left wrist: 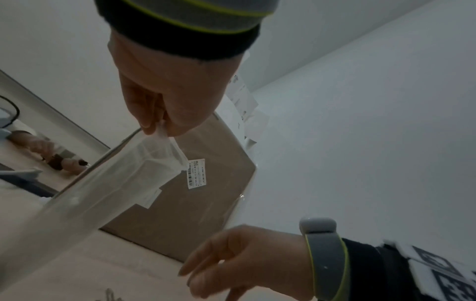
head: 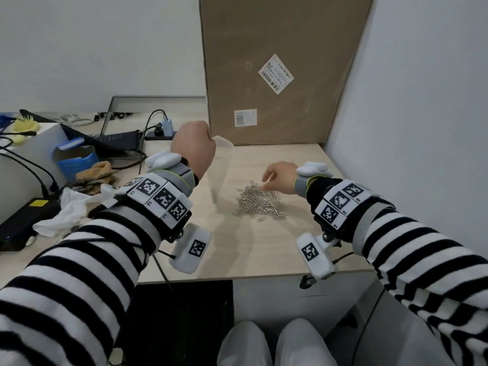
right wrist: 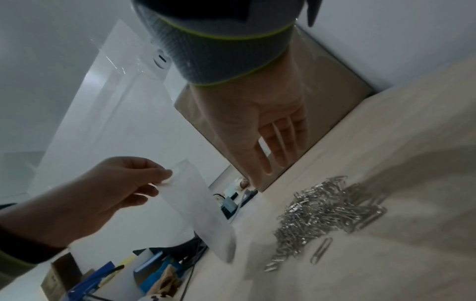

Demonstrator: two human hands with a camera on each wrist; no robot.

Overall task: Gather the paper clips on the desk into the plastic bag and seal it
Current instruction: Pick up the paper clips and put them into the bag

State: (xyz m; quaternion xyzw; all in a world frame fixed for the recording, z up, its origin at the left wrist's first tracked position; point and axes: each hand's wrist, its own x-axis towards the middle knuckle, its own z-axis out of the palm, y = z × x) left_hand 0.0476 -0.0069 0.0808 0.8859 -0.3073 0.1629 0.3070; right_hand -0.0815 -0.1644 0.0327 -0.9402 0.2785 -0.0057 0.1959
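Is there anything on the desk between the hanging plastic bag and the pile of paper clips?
No. In the head view, only bare light wooden desk separates the clear plastic bag from the silver metal paper clips.

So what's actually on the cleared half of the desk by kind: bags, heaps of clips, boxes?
Plastic bag: 1, pinched by the left hand
Paper clips: 1 heap, too many to count
Cardboard box: 1
Total: 3 kinds
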